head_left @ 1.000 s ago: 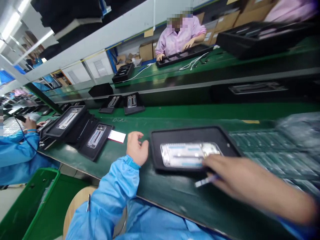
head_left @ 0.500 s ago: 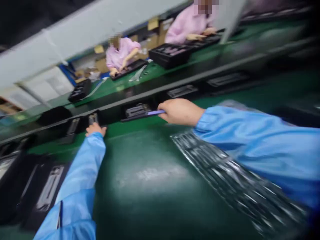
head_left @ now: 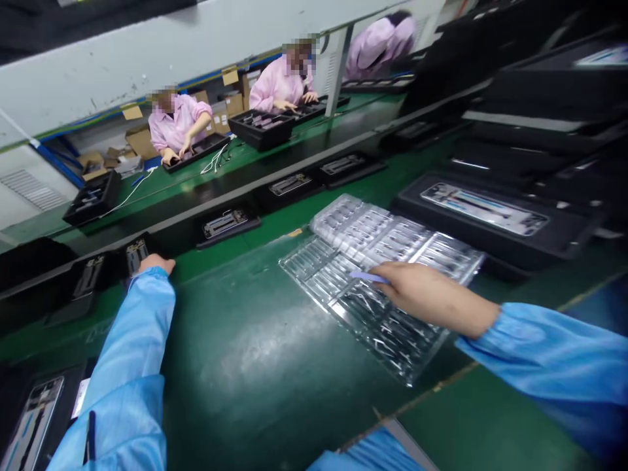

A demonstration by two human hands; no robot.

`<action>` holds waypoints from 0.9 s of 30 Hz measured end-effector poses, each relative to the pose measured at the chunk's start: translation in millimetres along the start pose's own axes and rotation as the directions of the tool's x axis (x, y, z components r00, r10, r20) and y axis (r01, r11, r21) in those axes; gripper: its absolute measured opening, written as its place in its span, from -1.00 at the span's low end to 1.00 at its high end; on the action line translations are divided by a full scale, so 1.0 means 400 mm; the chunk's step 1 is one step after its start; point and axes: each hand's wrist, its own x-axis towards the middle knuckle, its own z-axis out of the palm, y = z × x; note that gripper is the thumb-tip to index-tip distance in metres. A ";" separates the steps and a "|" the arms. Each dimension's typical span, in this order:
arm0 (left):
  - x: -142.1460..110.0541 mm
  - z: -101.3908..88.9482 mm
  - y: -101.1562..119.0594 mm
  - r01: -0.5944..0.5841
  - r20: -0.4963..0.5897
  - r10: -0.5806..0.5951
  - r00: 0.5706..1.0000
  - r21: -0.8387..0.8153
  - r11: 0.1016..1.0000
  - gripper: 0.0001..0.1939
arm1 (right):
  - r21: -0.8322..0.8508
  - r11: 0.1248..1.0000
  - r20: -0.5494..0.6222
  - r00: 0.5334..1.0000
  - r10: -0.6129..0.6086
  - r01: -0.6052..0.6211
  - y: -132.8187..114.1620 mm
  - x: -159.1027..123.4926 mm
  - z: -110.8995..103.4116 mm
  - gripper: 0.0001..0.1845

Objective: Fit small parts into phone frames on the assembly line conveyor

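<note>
My left hand reaches to the far side of the bench, at the near edge of a black holder with a phone frame in it. Its thumb stretches out to the right; the other fingers are partly hidden behind the hand. My right hand is closed around a thin purple tool, whose tip points left and whose kind I cannot make out. Below that hand lie clear plastic blister trays, overlapping, with rows of narrow pockets.
More black holders with phone frames stand in a row along the line. At right, a black foam tray carries another frame beside stacked black trays. A frame lies lower left. Several people in pink work opposite at the green bench.
The view has swung right. My right hand has drawn back from the holder row to over the blister trays, still gripping the purple tool. My left hand stays by the same holder.
</note>
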 end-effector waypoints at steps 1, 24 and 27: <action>-0.006 -0.005 0.006 0.008 -0.014 -0.008 1.000 -0.006 1.000 -0.48 | 0.008 1.000 0.037 0.999 0.013 -0.013 -0.009 -0.004 0.015 -0.82; -0.991 0.167 -0.280 -0.954 -0.535 0.801 0.268 -0.260 0.145 -0.84 | 0.109 0.983 -0.035 0.988 0.149 -0.145 -0.099 -0.032 0.069 -0.55; -1.019 0.251 -0.300 -0.936 -0.437 0.867 0.240 -0.342 0.087 -0.88 | 0.184 0.973 -0.019 0.989 0.146 -0.140 -0.108 -0.055 0.053 -0.55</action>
